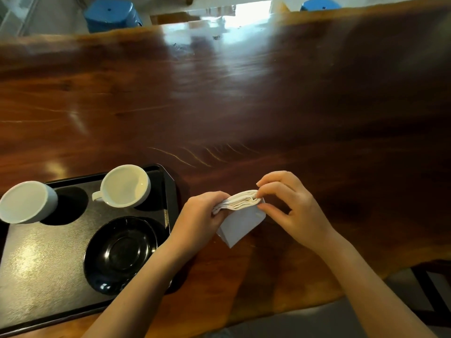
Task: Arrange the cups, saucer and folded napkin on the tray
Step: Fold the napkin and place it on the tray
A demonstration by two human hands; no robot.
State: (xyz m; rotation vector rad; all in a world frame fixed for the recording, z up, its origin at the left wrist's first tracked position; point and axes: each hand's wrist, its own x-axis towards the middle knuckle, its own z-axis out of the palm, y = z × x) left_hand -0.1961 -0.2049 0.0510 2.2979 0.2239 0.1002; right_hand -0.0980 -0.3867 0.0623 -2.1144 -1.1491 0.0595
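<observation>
Dark polished wooden table fills most of the view, with window glare on its far part; every position below is given relative to the black tray. The tray sits at the table's near left, rectangular, raised rim, textured floor. Two blue stools stand far beyond the tray, past the table's far edge. On the tray, near right corner: black glossy saucer, empty, lying flat; the left forearm crosses over its near right edge. On the tray, far left: white cup, upright, no handle visible, its left side reaching to the tray's left rim. On the tray, far right corner: white handled cup, upright, handle pointing left toward the first cup; the two cups stand apart. Off the tray, just beyond its right rim, over bare table: folded white napkin, held up on edge, layered folds facing up, lower corner pointing down toward the table; cannot tell whether that corner touches the wood. Left hand grips the napkin's left end, fingers curled closed around the folds. Right hand is at the napkin's right end, thumb and fingertips pinched on the top folds, remaining fingers bent and slightly apart.
</observation>
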